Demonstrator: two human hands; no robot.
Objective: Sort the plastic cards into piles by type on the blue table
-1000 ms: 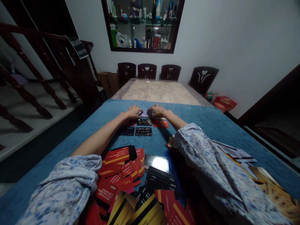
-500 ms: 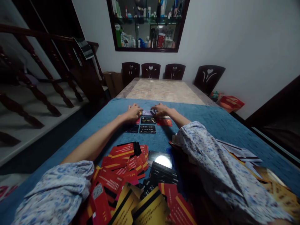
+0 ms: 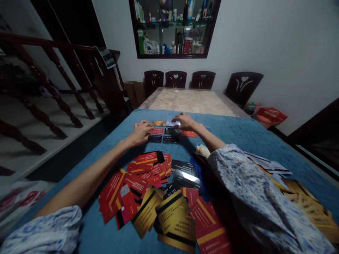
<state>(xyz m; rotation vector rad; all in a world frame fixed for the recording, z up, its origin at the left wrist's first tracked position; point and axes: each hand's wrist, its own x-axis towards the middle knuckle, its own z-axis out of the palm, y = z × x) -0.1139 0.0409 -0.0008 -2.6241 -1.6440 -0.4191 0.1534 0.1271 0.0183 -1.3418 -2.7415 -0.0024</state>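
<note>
Small plastic-looking cards lie in rows near the far side of the blue cloth (image 3: 111, 141). My left hand (image 3: 142, 132) rests at the left of these rows, fingers stretched out, fingertips at the edge of a red card (image 3: 157, 131). My right hand (image 3: 184, 121) has its fingertips on a pale lilac card (image 3: 171, 124), which lies flat in the back row. Left of that is a gold card (image 3: 159, 123). Black cards (image 3: 171, 139) form the nearest row, and an orange-red card (image 3: 189, 134) lies under my right wrist.
Closer to me are loose piles of red cards (image 3: 113, 192), gold cards (image 3: 173, 215) and black cards (image 3: 186, 180). More gold cards (image 3: 304, 201) and white cards (image 3: 267, 163) lie at the right, partly behind my sleeve. Chairs (image 3: 176, 79) stand beyond the table.
My left hand has drawn back left and toward me, uncovering the gold card and the red card. My right hand stays by the lilac card. The view has shifted slightly left.
</note>
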